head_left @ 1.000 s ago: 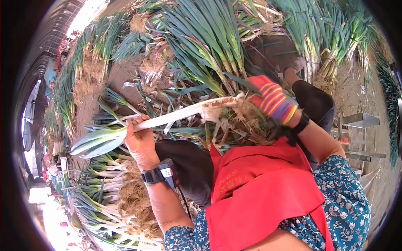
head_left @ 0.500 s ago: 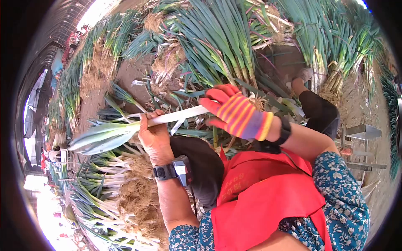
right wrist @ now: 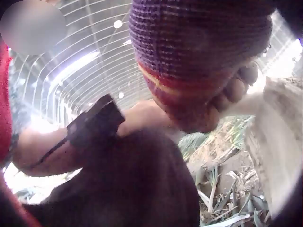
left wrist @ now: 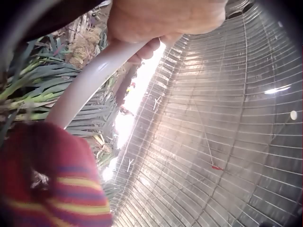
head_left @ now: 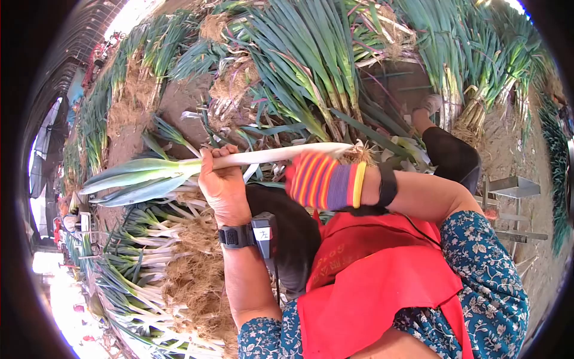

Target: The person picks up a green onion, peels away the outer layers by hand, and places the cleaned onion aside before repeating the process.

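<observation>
My bare left hand (head_left: pixel 226 186) grips a long green onion (head_left: pixel 269 155) low on its leaves, which fan out to the left. The white stalk runs rightward to a tuft of roots (head_left: pixel 362 153). Just below the stalk, near its root half, is my right hand (head_left: pixel 320 180) in a striped knit glove, its fingers blurred and curled. In the right wrist view those gloved fingers (right wrist: pixel 234 90) bend in beside a pale, limp outer skin (right wrist: pixel 272 137) hanging near the stalk. The left wrist view shows the smooth white stalk (left wrist: pixel 92 80) between both hands.
Trimmed green onions (head_left: pixel 149 263) with a heap of brown roots (head_left: pixel 197 287) lie at the lower left. A large leafy bunch (head_left: pixel 305 66) lies ahead, more bunches (head_left: pixel 454 78) at the right. Metal brackets (head_left: pixel 515 187) stand at the right, beyond the knee.
The right hand came from the root end onto the stalk, then dropped below it. The loose skin by the roots no longer hangs there. The left hand keeps its grip.
</observation>
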`<control>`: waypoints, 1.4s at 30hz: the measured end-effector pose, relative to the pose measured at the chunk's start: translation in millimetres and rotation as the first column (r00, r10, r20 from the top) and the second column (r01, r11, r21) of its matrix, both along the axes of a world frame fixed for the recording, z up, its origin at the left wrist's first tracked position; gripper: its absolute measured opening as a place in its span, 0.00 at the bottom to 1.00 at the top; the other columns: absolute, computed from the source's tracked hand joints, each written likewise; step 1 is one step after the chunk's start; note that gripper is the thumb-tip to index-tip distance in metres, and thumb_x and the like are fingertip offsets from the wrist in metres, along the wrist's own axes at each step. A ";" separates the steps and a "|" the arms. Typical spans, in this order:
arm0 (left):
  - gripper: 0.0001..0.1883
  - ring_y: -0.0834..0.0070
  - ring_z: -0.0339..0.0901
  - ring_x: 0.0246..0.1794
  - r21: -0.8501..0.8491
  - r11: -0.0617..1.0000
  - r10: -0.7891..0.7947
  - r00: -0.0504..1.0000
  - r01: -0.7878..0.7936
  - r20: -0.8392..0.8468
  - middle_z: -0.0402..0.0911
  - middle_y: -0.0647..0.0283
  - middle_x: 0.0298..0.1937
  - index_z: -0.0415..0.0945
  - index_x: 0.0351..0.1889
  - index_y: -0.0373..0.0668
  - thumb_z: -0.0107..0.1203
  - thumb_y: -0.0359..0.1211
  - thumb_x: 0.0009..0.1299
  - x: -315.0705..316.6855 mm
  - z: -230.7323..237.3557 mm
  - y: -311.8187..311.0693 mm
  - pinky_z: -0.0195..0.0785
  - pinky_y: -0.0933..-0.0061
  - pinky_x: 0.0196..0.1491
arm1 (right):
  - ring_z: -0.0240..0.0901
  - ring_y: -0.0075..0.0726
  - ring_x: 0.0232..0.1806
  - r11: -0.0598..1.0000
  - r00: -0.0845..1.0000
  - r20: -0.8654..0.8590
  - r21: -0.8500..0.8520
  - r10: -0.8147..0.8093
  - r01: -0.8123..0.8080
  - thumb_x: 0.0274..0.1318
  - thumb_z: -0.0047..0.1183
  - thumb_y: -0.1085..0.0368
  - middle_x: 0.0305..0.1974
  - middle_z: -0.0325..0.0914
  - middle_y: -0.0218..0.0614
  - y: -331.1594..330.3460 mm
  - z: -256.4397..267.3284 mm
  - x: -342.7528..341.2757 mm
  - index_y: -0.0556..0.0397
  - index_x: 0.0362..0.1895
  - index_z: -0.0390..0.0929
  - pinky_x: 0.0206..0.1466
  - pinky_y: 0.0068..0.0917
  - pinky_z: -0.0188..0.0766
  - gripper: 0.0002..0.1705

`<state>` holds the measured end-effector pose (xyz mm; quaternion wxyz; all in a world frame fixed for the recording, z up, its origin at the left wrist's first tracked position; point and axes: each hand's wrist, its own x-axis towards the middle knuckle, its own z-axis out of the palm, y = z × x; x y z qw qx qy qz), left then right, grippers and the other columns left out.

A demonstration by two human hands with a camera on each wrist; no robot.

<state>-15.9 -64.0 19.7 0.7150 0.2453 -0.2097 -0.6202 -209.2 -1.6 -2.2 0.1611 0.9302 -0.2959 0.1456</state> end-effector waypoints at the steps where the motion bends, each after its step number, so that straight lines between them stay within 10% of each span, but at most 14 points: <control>1: 0.09 0.72 0.63 0.30 -0.013 1.000 0.003 1.000 -0.003 0.000 0.64 0.65 0.26 0.66 0.30 0.39 0.52 0.32 0.69 -1.4 0.9 -1.0 0.64 0.64 0.47 | 0.72 0.47 0.22 0.983 0.989 -0.143 0.183 0.049 -0.022 0.36 0.53 0.62 0.19 0.73 0.37 5.1 -13.8 1.8 0.48 0.23 0.75 0.24 0.42 0.67 0.06; 5: 0.09 0.73 0.63 0.28 0.012 1.000 -0.011 1.000 0.011 0.015 0.64 0.64 0.25 0.67 0.30 0.38 0.52 0.32 0.70 6.3 4.2 -0.3 0.67 0.64 0.48 | 0.73 0.49 0.23 0.748 0.971 0.225 0.632 0.074 -0.204 0.34 0.55 0.63 0.18 0.73 0.38 18.5 -68.5 -40.1 0.49 0.22 0.76 0.24 0.41 0.67 0.06; 7: 0.09 0.72 0.64 0.28 0.076 0.997 -0.040 0.995 0.033 0.093 0.65 0.65 0.25 0.67 0.29 0.38 0.52 0.32 0.70 5.5 3.7 6.1 0.67 0.65 0.47 | 0.73 0.50 0.26 0.456 0.993 -0.117 0.883 -0.016 0.111 0.37 0.58 0.56 0.23 0.75 0.39 6.4 -81.3 -63.7 0.48 0.31 0.80 0.29 0.42 0.69 0.14; 13: 0.11 0.66 0.72 0.33 0.016 0.999 0.038 0.970 -0.044 0.240 0.69 0.61 0.25 0.66 0.31 0.37 0.50 0.34 0.71 45.7 -8.6 -3.8 0.65 0.64 0.46 | 0.75 0.49 0.28 0.124 0.786 -0.248 0.917 -0.566 0.379 0.34 0.57 0.53 0.25 0.78 0.48 47.0 -182.2 -195.8 0.55 0.31 0.81 0.34 0.39 0.72 0.21; 18: 0.08 0.71 0.68 0.30 0.060 0.996 0.053 0.973 -0.068 0.226 0.68 0.66 0.25 0.68 0.31 0.39 0.51 0.33 0.70 39.9 -8.8 -6.1 0.67 0.64 0.44 | 0.77 0.43 0.34 0.383 0.598 0.128 0.866 -0.791 0.322 0.42 0.56 0.63 0.29 0.78 0.44 56.4 -134.0 -235.7 0.54 0.41 0.78 0.38 0.34 0.72 0.18; 23: 0.08 0.71 0.67 0.28 0.063 0.997 0.033 0.990 -0.042 0.141 0.70 0.64 0.25 0.68 0.29 0.39 0.52 0.31 0.69 35.9 -13.4 -11.5 0.67 0.66 0.44 | 0.74 0.30 0.34 0.187 0.196 0.343 0.814 -0.918 -0.550 0.53 0.57 0.62 0.36 0.80 0.36 17.7 -22.3 -161.5 0.55 0.46 0.77 0.40 0.29 0.71 0.17; 25: 0.08 0.73 0.67 0.28 0.072 0.996 0.039 0.990 -0.049 0.137 0.70 0.65 0.25 0.69 0.29 0.39 0.53 0.32 0.68 26.5 -12.6 -8.2 0.67 0.70 0.43 | 0.74 0.30 0.35 0.583 0.479 0.697 0.714 -0.534 -0.388 0.52 0.58 0.61 0.36 0.80 0.38 8.4 -13.8 -145.2 0.56 0.45 0.77 0.42 0.28 0.70 0.18; 28: 0.10 0.75 0.68 0.29 0.060 0.998 -0.001 0.934 -0.023 0.358 0.71 0.64 0.26 0.70 0.29 0.39 0.51 0.34 0.69 21.5 -2.8 5.3 0.65 0.72 0.41 | 0.74 0.28 0.37 0.567 0.798 0.445 0.808 -0.407 -0.161 0.52 0.55 0.65 0.31 0.79 0.38 6.7 -13.7 -140.7 0.58 0.43 0.77 0.43 0.30 0.68 0.14; 29: 0.11 0.75 0.68 0.30 0.046 0.991 0.071 0.786 -0.126 0.614 0.71 0.64 0.26 0.70 0.29 0.38 0.50 0.35 0.70 15.0 1.9 13.4 0.65 0.73 0.40 | 0.75 0.45 0.33 0.411 0.758 0.431 0.881 -0.490 -0.235 0.50 0.57 0.60 0.31 0.78 0.46 7.0 -12.0 -138.6 0.56 0.38 0.79 0.40 0.35 0.70 0.14; 31: 0.13 0.74 0.70 0.31 -0.007 0.996 0.066 0.714 -0.085 0.697 0.73 0.61 0.29 0.71 0.30 0.36 0.47 0.36 0.72 20.8 -5.9 11.4 0.65 0.74 0.41 | 0.74 0.45 0.30 0.645 0.764 0.540 0.732 -0.354 -0.218 0.50 0.56 0.61 0.27 0.77 0.45 6.7 -57.1 -145.8 0.56 0.35 0.79 0.37 0.35 0.69 0.12; 34: 0.10 0.71 0.70 0.28 0.139 0.990 -0.057 0.981 0.031 0.184 0.73 0.59 0.26 0.70 0.29 0.35 0.50 0.33 0.70 6.3 -9.4 -0.6 0.66 0.70 0.39 | 0.73 0.51 0.30 0.417 0.708 0.303 0.909 -0.638 -0.013 0.49 0.52 0.64 0.27 0.75 0.44 18.2 -104.0 -141.1 0.54 0.34 0.79 0.34 0.36 0.69 0.10; 36: 0.07 0.70 0.67 0.23 0.098 0.992 0.056 0.974 -0.079 0.222 0.69 0.62 0.22 0.69 0.29 0.35 0.53 0.29 0.67 0.4 0.6 -0.3 0.66 0.63 0.36 | 0.74 0.51 0.38 0.449 0.814 -0.301 0.714 -0.496 0.538 0.46 0.52 0.66 0.30 0.76 0.48 13.1 -126.2 -150.0 0.54 0.34 0.79 0.39 0.38 0.70 0.10; 40: 0.04 0.71 0.67 0.24 0.106 0.991 0.067 0.984 -0.086 0.167 0.68 0.63 0.24 0.69 0.32 0.36 0.53 0.26 0.66 23.5 -1.2 -6.7 0.67 0.61 0.34 | 0.74 0.53 0.37 0.254 0.674 -0.383 0.719 -0.632 0.647 0.46 0.53 0.65 0.37 0.79 0.45 24.1 -181.2 -200.7 0.51 0.41 0.77 0.42 0.42 0.70 0.15; 42: 0.03 0.70 0.69 0.25 0.071 0.995 0.060 0.991 -0.069 0.124 0.70 0.62 0.24 0.69 0.33 0.35 0.52 0.25 0.65 22.3 -7.3 -10.0 0.68 0.61 0.37 | 0.73 0.52 0.44 0.494 0.721 -0.111 0.657 -0.684 0.569 0.47 0.53 0.62 0.48 0.74 0.47 25.6 -160.0 -198.1 0.48 0.51 0.72 0.48 0.44 0.68 0.23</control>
